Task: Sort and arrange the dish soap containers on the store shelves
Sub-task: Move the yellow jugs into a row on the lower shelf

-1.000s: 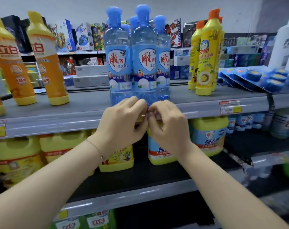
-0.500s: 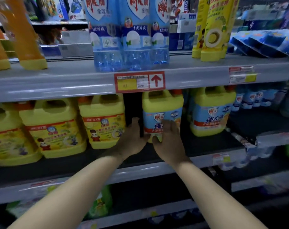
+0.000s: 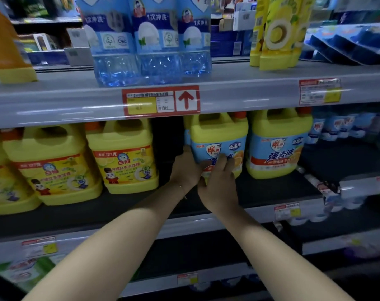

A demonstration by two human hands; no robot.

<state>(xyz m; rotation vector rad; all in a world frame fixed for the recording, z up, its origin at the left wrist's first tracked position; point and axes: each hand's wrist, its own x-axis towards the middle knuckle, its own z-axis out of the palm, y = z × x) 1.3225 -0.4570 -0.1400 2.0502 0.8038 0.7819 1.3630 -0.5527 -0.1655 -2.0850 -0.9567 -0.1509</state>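
From my head camera, I look at a squat yellow plastic dish soap jug with a light blue label and a moulded handle, standing on the dark middle shelf. Its label is glossy, with a red and white crest, dark blue characters and an orange slice printed at the right edge; an orange cap shows behind its handle. My left hand wraps the jug's left side, fingers curled round the corner, a thin bracelet at the wrist. My right hand lies flat against the front of the label, fingers spread, pressing rather than closing round it. Together the two hands hold the jug between them.

Just beside it on the right stands a matching yellow jug with the same blue label. To the left, across a dark gap, sit yellow jugs with yellow cartoon-printed labels, smooth and blocky.

Above, the grey metal upper shelf carries a red-bordered price tag with a red arrow pointing up. On it stand clear blue ribbed plastic bottles and tall yellow squeeze bottles.
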